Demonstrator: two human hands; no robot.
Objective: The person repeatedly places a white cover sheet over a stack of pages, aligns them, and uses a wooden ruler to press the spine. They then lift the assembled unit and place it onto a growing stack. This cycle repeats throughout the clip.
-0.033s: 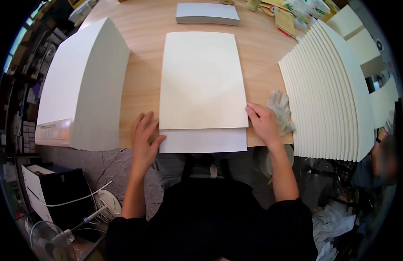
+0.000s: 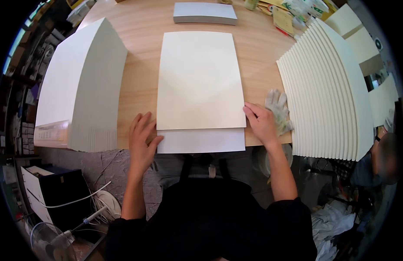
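Observation:
A cream rectangular sheet or booklet [image 2: 200, 82] lies flat in front of me, over a white sheet [image 2: 201, 142] whose near strip sticks out at the table edge. My left hand [image 2: 142, 139] rests at the left side, fingers apart, with the thumb against the white sheet's left edge. At the right side, my right hand [image 2: 262, 124] has thumb and fingertips closed together on the cream sheet's edge. Just beyond that hand lies a pale work glove [image 2: 278, 111]. How many layers the cream piece has cannot be seen.
A tall stack of white sheets [image 2: 75, 82] stands left on the wooden table [image 2: 140, 87]. Cream layered stacks [image 2: 325, 95] rise at right. A low white stack [image 2: 205, 14] sits at the far side. A person's blurred arm [image 2: 377, 154] shows far right; a fan [image 2: 51, 239] stands lower left.

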